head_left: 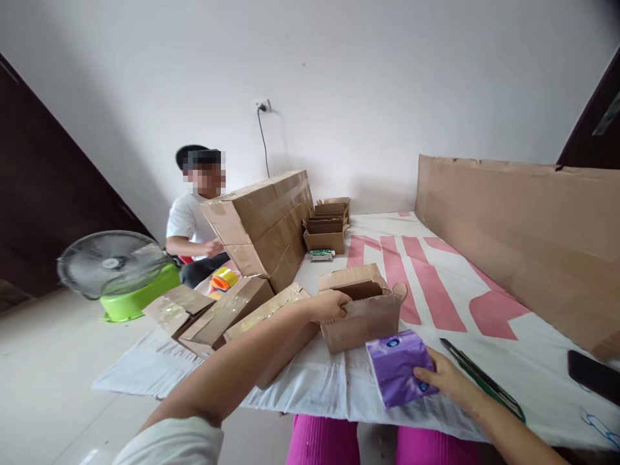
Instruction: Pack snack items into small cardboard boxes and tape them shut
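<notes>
My left hand (332, 305) grips the near rim of a small open cardboard box (364, 316) standing on the white and pink table cover (436, 310). A thumb tip shows past the box's right edge. My right hand (448, 381) holds a purple soft packet (398, 374) by its right side, just in front of the box and near the table's front edge.
Taped cardboard parcels (227, 316) lie to the left, with a tall stack (264, 223) behind them and several small open boxes (327, 229) further back. Scissors (484, 381) and a black phone (593, 374) lie at right. A cardboard sheet (523, 239) leans along the right. Another person (194, 223) sits by a fan (113, 265).
</notes>
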Available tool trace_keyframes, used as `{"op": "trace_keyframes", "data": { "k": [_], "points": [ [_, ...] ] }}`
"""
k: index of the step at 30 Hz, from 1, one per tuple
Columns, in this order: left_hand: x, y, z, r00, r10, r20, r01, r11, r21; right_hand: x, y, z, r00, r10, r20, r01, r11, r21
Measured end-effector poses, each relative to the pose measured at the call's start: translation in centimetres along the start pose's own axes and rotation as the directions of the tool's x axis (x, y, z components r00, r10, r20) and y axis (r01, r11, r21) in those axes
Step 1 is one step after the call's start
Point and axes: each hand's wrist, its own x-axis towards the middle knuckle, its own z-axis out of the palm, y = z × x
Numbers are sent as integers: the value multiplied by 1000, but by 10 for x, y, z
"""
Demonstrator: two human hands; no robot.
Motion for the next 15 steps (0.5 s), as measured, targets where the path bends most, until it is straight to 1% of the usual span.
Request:
{"op": "trace_keyframes", "data": {
  "k": [2,3,4,6,8,10,13,15],
  "points": [
    [12,-7,-9,996,4,88,3,996,-85,13,5,24,998,-52,-44,51,999,-13],
    [18,-12,-11,994,8,107,6,992,-127,18,6,35,996,-76,-55,75,997,-32],
    [23,-17,-12,994,11,110,7,986,-165,21,8,43,993,-101,-63,97,993,-66],
    [31,-27,-10,995,19,94,4,972,-235,23,13,54,986,-147,-76,130,973,-189],
    [35,-36,-8,996,27,80,-2,955,-296,22,21,58,979,-180,-98,138,931,-337],
    [36,-42,-6,996,35,85,-3,937,-348,18,31,57,968,-211,-139,133,892,-433],
    [35,-47,-4,992,49,115,3,911,-413,12,45,55,942,-270,-201,149,869,-473],
    [34,-50,-3,989,56,137,12,892,-451,9,49,54,928,-296,-227,163,870,-466]
  ]
}}
